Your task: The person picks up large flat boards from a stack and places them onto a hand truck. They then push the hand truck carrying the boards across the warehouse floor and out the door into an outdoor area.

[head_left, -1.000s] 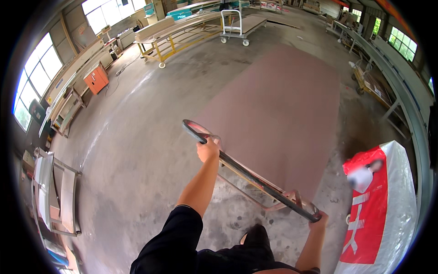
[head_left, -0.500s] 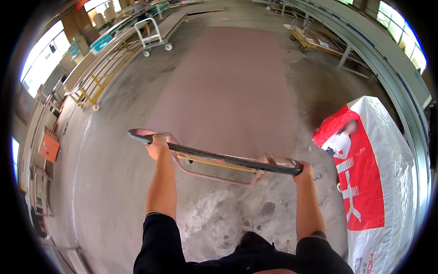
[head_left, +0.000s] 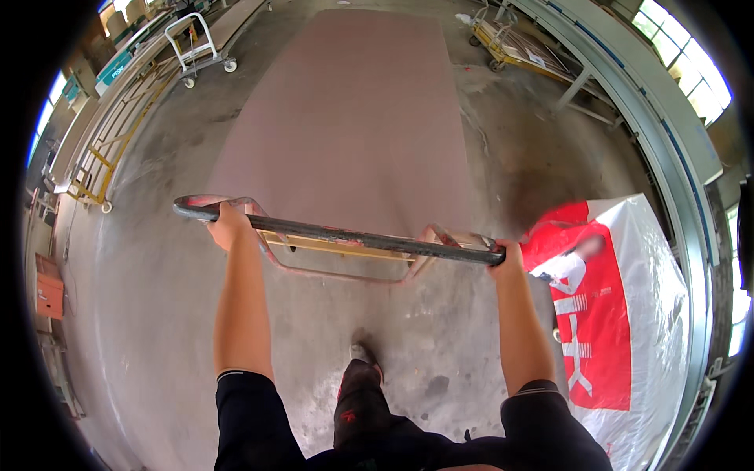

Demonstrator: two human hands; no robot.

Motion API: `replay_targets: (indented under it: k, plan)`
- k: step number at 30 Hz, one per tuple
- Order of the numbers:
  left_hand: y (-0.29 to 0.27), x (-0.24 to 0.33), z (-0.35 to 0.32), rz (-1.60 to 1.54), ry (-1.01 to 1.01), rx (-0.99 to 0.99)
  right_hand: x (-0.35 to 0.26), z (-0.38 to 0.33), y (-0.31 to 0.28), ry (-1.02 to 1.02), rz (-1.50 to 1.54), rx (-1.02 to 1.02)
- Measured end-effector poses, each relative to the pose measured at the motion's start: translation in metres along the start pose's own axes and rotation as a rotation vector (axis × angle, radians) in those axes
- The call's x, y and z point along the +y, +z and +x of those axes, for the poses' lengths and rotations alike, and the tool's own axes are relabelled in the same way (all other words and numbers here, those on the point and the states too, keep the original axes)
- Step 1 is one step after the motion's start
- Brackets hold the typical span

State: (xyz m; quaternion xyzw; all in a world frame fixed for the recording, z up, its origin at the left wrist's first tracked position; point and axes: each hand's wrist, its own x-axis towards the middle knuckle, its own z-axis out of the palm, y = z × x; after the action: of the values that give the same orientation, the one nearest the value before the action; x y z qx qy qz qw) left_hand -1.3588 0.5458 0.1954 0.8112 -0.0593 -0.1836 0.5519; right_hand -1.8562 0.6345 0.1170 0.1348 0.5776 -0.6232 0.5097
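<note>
A cart's dark handlebar (head_left: 338, 234) runs across in front of me, tilted down to the right. My left hand (head_left: 230, 226) is wrapped round it near its left bend. At its right end my right hand (head_left: 509, 257) is closed on the same bar. Worn reddish tubing (head_left: 330, 275) forms a frame below the bar, and a yellow crosspiece (head_left: 345, 247) shows behind it. Beyond the handle a long, flat brownish-pink panel (head_left: 345, 110) stretches away, hiding most of the cart. Neither hand touches the panel.
A stack wrapped in clear film with red printed sheeting (head_left: 605, 330) stands close on the right, beside a long metal machine (head_left: 652, 118). At left are a yellow rack (head_left: 98, 173), a white-handled trolley (head_left: 196, 51) and an orange box (head_left: 49, 290). Another yellow trolley (head_left: 503, 47) stands far right.
The handle, both hands and the panel sit further left and higher in view. One leg and shoe now show below. The surroundings have shifted; both hands keep their hold.
</note>
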Motion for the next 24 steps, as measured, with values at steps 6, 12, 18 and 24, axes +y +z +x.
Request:
replay_targets:
  k: [6, 12, 18, 24]
  plan:
    - [0.121, 0.081, 0.009, -0.021, -0.030, -0.076, -0.037, 0.094, 0.102, -0.017, -0.087, 0.065]
    - [0.251, 0.133, 0.056, -0.025, -0.049, -0.139, -0.070, 0.151, 0.229, 0.002, -0.266, 0.144]
    - [0.403, 0.159, 0.125, 0.122, 0.093, -0.075, -0.105, 0.221, 0.355, -0.174, -0.438, 0.173]
    - [0.537, 0.226, 0.174, 0.183, 0.099, -0.092, -0.119, 0.292, 0.481, -0.573, -0.662, 0.068]
